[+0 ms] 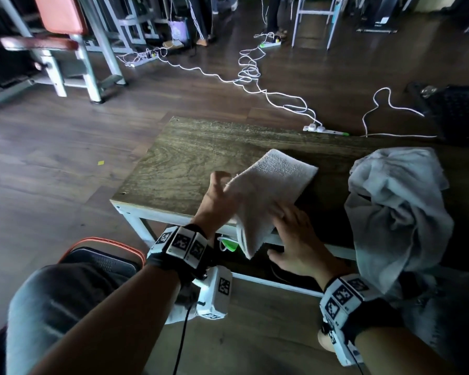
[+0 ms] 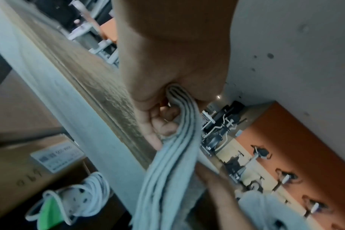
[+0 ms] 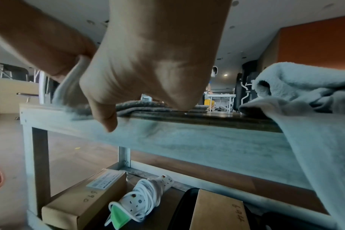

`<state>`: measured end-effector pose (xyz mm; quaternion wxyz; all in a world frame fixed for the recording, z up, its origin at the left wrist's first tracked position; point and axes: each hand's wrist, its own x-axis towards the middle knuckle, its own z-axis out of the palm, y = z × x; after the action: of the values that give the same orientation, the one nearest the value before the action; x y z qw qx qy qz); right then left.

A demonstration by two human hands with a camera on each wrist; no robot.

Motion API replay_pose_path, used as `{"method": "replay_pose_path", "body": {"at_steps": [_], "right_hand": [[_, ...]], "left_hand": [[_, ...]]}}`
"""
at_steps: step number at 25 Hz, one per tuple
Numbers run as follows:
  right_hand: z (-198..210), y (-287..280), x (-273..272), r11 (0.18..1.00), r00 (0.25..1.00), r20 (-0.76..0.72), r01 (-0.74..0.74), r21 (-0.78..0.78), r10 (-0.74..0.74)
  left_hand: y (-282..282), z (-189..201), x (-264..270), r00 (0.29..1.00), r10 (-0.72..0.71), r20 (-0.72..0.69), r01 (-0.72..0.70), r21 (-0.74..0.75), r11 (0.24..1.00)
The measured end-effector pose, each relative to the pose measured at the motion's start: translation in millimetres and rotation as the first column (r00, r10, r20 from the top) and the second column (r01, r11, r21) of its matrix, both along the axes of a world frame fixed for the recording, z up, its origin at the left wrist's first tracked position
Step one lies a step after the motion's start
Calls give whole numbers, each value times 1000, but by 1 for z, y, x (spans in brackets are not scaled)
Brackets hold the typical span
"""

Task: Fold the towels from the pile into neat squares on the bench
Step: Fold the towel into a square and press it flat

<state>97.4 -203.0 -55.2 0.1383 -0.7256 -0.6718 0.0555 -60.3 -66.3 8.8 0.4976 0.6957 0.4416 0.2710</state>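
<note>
A folded white towel (image 1: 271,182) lies slanted on the wooden bench (image 1: 179,161), its near end hanging over the front edge. My left hand (image 1: 225,186) grips the towel's near-left edge; in the left wrist view its thumb and fingers pinch the stacked layers (image 2: 177,99). My right hand (image 1: 284,216) lies flat on the towel's near-right part, fingers spread, with the thumb (image 3: 108,123) hanging over the bench edge. The crumpled pile of towels (image 1: 395,201) sits on the bench's right end and drapes over the front.
Under the bench lie cardboard boxes (image 3: 83,202) and a coiled white power strip (image 3: 144,197) with a green plug. White cables (image 1: 255,77) trail over the floor beyond the bench. An orange-rimmed object (image 1: 100,255) sits by my left knee. Bare bench top shows left of the towel.
</note>
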Motion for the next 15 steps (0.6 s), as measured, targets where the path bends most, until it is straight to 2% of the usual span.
{"method": "replay_pose_path", "body": {"at_steps": [1, 3, 6, 8, 10, 11, 12, 13, 14, 15], "right_hand": [[-2, -2, -2, 1000, 999, 27, 21, -4, -21], [-2, -2, -7, 996, 999, -10, 53, 74, -53], [2, 4, -12, 945, 978, -210, 55, 323, 14], [4, 7, -9, 922, 931, -366, 128, 367, 16], [11, 5, -6, 923, 793, -603, 294, 249, -90], [17, 4, -5, 916, 703, -695, 362, 171, -148], [24, 3, -3, 907, 636, -748, 406, 115, -190], [30, 3, -1, 898, 606, -763, 432, 80, -223], [35, 3, -1, 895, 591, -769, 443, 57, -243], [38, 3, 1, 893, 578, -776, 447, 41, -254]], "left_hand": [[-2, 8, 4, 995, 2, 100, 9, -102, 995], [-7, 25, 15, 981, 27, 190, 19, -240, 971], [-11, 41, 22, 942, 85, 325, 43, -366, 930], [-7, 39, 18, 924, 45, 379, 98, -349, 932], [-2, 29, 12, 958, 1, 286, 50, -173, 984], [-2, 24, 9, 979, -16, 202, 18, -6, 1000], [-3, 19, 5, 994, -30, 107, 10, 184, 983], [-3, 10, 3, 999, -17, 28, 6, 343, 939], [-2, 1, 1, 1000, 14, -6, -10, 426, 905], [0, -6, -2, 999, 28, 16, -32, 422, 906]]}}
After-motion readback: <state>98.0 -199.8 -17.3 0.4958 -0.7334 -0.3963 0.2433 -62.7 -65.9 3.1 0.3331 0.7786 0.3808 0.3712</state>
